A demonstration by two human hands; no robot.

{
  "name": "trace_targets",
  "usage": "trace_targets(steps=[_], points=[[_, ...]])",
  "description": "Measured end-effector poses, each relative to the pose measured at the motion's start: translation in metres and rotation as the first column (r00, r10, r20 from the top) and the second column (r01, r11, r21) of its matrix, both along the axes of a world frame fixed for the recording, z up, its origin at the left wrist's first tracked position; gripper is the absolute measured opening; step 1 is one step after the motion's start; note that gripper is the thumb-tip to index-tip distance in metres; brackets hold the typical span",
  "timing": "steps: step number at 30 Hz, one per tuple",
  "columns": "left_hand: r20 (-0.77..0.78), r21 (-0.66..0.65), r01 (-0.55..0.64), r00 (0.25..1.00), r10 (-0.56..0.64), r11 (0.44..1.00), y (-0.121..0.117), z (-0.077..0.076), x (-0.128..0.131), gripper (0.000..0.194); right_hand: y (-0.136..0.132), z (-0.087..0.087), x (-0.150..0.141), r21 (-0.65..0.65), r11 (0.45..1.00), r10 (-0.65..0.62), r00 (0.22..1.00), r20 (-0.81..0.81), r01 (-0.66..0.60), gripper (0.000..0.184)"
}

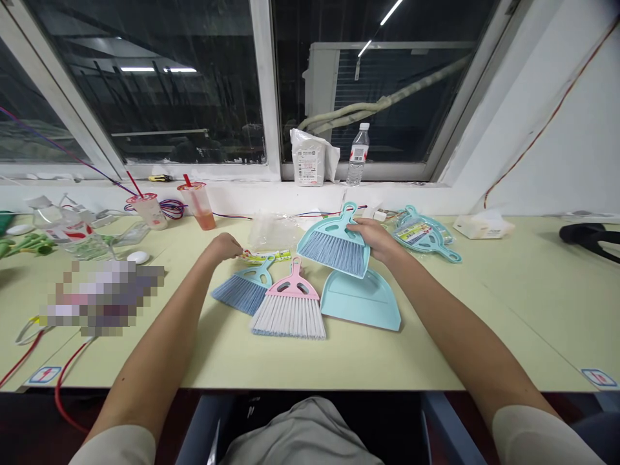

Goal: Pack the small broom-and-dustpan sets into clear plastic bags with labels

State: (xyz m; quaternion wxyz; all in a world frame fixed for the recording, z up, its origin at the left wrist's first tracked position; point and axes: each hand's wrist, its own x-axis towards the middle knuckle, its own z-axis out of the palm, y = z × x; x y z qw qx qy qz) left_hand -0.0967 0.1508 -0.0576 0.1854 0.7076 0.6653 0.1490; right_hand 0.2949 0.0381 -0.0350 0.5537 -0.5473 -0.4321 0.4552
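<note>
Right hand [376, 238] closed on teal brush-and-dustpan set [334, 250], left hand [224, 248] pinching yellow-green strip [278, 256]

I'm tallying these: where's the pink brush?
Head view, centre of the table: the pink brush lies between a blue brush, left, and a flat-lying dustpan, right.

Turquoise brush [334, 248] in right hand [375, 239]: grey-blue bristles. Dustpan [361, 303] below that grip: plain pale turquoise. Pink brush [293, 289], lower and between the grips: white bristles, bluish tips; printed strip [274, 256] at left hand [224, 248]: yellow-green.
</note>
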Motion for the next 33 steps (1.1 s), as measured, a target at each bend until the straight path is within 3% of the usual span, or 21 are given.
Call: trace_targets(steps=[2, 4, 7, 9, 11, 13, 15, 18, 21, 25, 33], points=[[0.126, -0.092, -0.049, 0.99, 0.06, 0.995, -0.002, 0.018, -0.017, 0.013, 0.001, 0.0, 0.003, 0.01, 1.0, 0.004, 1.0, -0.006, -0.004, 0.011], [0.236, -0.06, -0.09, 0.966, 0.102, 0.994, -0.009, 0.04, -0.035, 0.014, 0.003, 0.0, 0.005, 0.005, 1.0, 0.0, 1.0, -0.016, 0.0, 0.011], [0.346, 0.036, -0.06, 0.937, 0.044, 0.998, -0.028, 0.078, -0.048, 0.013, 0.006, -0.002, 0.007, 0.007, 1.0, -0.021, 0.999, -0.033, 0.022, 0.01], [0.483, 0.114, 0.09, 0.865, -0.134, 0.989, -0.045, 0.101, -0.04, 0.007, 0.008, -0.004, 0.006, 0.016, 1.0, -0.021, 0.999, -0.048, 0.022, 0.009], [0.619, 0.131, 0.29, 0.723, -0.307, 0.948, -0.062, 0.12, -0.016, 0.005, 0.009, -0.007, 0.004, 0.017, 1.0, -0.018, 0.998, -0.062, 0.019, 0.007], [0.683, 0.13, 0.378, 0.636, -0.359, 0.917, -0.077, 0.13, 0.02, 0.003, 0.009, -0.009, 0.001, 0.013, 1.0, -0.022, 0.997, -0.079, 0.023, 0.007], [0.68, 0.085, 0.446, 0.628, -0.379, 0.891, -0.088, 0.128, 0.061, 0.004, 0.009, -0.012, -0.002, 0.004, 1.0, -0.013, 0.994, -0.11, 0.013, 0.008], [0.601, 0.08, 0.462, 0.685, -0.412, 0.883, -0.098, 0.111, 0.114, 0.006, 0.009, -0.015, -0.006, -0.003, 1.0, 0.015, 0.988, -0.152, -0.016, 0.01], [0.541, 0.047, 0.417, 0.754, -0.374, 0.908, -0.098, 0.091, 0.143, 0.007, 0.01, -0.019, -0.009, 0.008, 1.0, 0.03, 0.989, -0.145, -0.029, 0.01], [0.498, 0.043, 0.355, 0.802, -0.329, 0.934, -0.092, 0.076, 0.15, 0.008, 0.01, -0.023, -0.013, 0.006, 0.998, 0.062, 0.984, -0.167, -0.062, 0.009], [0.36, 0.038, 0.31, 0.883, -0.302, 0.95, -0.086, 0.069, 0.148, 0.008, 0.009, -0.023, -0.017, -0.033, 0.997, 0.057, 0.974, -0.22, -0.066, 0.013]])
